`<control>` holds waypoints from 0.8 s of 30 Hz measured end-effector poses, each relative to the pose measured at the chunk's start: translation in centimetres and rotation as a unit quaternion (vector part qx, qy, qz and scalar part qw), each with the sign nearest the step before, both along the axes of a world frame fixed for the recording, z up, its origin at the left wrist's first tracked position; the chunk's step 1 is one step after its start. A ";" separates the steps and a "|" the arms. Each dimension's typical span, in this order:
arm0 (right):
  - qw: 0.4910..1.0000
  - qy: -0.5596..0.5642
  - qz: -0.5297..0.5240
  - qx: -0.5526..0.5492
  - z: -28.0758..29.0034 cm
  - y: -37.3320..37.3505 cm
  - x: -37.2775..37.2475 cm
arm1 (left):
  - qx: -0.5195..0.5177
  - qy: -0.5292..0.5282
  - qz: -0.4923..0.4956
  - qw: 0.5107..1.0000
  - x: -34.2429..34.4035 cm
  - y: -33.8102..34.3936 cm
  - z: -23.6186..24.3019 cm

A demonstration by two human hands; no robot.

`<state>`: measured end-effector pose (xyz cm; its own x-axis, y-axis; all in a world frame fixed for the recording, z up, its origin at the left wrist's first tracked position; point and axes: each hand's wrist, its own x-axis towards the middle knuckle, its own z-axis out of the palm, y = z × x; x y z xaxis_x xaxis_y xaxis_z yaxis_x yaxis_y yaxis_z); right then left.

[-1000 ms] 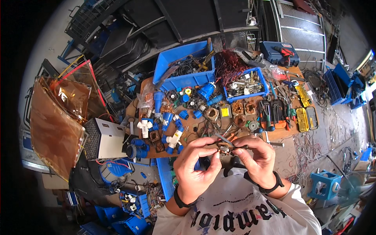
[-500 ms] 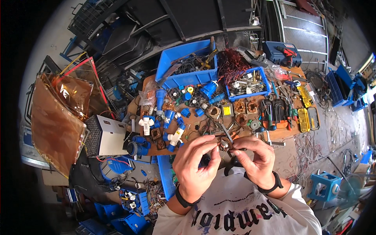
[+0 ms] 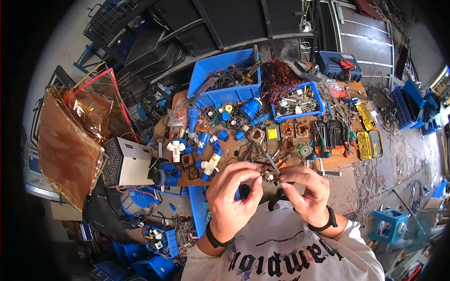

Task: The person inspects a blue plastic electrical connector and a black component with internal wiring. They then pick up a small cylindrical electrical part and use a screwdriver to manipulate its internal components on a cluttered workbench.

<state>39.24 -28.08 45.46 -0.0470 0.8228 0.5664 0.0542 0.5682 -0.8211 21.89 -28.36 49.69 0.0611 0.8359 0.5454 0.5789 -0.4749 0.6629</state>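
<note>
Workshop's a proper mess, with a brown wooden bench (image 3: 343, 161) buried in parts. Front and centre, the piece being handled is a small round metal part (image 3: 268, 175), brownish with a shiny middle, held up between both hands at the near edge of the bench. Left hand (image 3: 230, 200) is mostly closed, thumb and fingertips pinching its left side; right hand (image 3: 307, 193) is curled the same way on its right side. Grey flat strip (image 3: 273, 163) slants up right by the part, though I can't tell if it's attached. Dark bands on both wrists, paint-spotted white shirt (image 3: 262, 229) below. Past the hands you've got a white-and-blue connector (image 3: 212, 162) off to the left, a big blue bin (image 3: 225, 97) full of cables, reddish wire (image 3: 279, 77) heaped beside it, then a shallow blue tray (image 3: 300, 115) of metal bits. Far right corner, a red-and-black drill (image 3: 347, 70) sits on a blue case (image 3: 326, 65).
</note>
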 end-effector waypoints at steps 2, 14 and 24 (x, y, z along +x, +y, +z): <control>1.000 -0.014 -0.004 0.009 0.0 0.1 0.1 | 0.003 -0.002 0.005 1.000 0.1 0.1 0.0; 0.996 -0.072 -0.026 0.034 0.3 0.9 0.8 | 0.027 0.045 0.024 0.998 0.7 1.2 0.2; 0.996 -0.078 -0.032 0.037 0.1 1.3 0.9 | 0.036 0.046 0.002 0.998 0.7 2.0 0.4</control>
